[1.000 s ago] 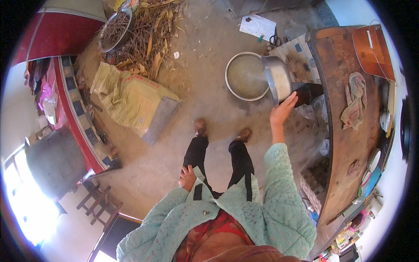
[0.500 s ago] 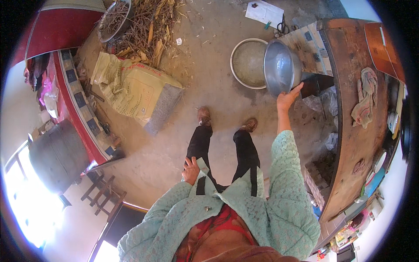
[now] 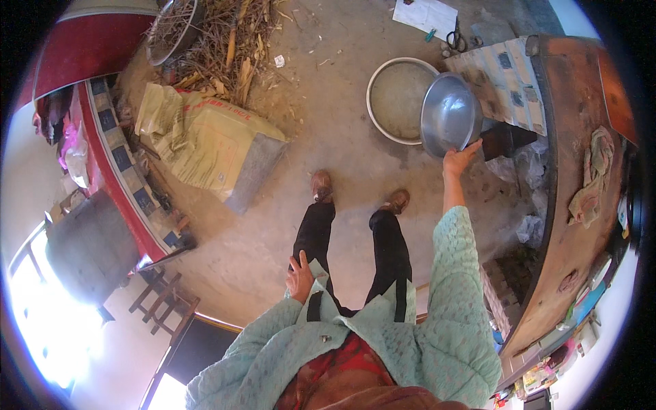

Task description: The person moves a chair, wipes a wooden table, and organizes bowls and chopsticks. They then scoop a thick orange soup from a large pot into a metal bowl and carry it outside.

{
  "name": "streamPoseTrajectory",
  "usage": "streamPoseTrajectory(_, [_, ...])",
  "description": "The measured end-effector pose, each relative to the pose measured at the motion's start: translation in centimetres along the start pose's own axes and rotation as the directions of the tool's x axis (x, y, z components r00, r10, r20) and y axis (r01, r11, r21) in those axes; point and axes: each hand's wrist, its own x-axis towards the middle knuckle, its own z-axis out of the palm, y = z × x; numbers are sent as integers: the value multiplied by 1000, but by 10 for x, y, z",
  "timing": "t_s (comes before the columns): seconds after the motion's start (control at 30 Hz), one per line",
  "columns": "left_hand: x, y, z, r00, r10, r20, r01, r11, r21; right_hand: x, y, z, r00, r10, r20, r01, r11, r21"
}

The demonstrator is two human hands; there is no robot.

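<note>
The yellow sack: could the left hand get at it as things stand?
Probably yes, with a bend down: the left hand looks empty, resting by the left leg, and only bare floor shows between it and the yellow sack.

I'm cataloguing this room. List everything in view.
Basin: one, silver, on floor
Bowl: one, silver, right of basin
Sack: one, yellow, left
Sticks: many, brown, upper left
Pan: one, grey, beside sticks
Paper: one, white, top
Scissors: one, black, near paper
Table: one, brown, right
Cloth: one, brownish, on table
Plastic bags: several, clear, right
Tiled ledge: one, red, left
Window: one, white, lower left
Wooden frame: one, brown, left
Clutter: uncounted, mixed, right edge
Shoes: two, brown, centre
Trousers: one pair, black, centre
Jacket: one, green, bottom
Left hand: one, bare, on trousers
Right hand: one, bare, gripping bowl
</note>
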Motion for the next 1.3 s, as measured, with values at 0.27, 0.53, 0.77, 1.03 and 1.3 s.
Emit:
streamPoseTrajectory(0.27, [2, -1, 12, 998, -29, 47, 28, 999, 24, 8, -9, 3, 991, -87, 98, 88, 996, -2])
streamPoseTrajectory(0.53, [-2, -8, 14, 998, -16, 53, 15, 1000, 7, 20, 17, 44, 979, -195, 51, 197, 979, -42])
streamPoseTrajectory(0.77, [-5, -16, 20, 998, -10, 56, 8, 999, 36, 11, 31, 96, 998, -54, 24, 54, 999, -6])
streamPoseTrajectory(1.03, [-7, -21, 31, 999, -26, 42, 23, 998, 65, 6, 27, 94, 595, 503, 626, -792, 239, 561])
streamPoseTrajectory(1.3, [5, -32, 37, 996, -10, 94, 7, 1000, 26, -27, 95, 92, 635, 234, 736, -729, -136, 671])
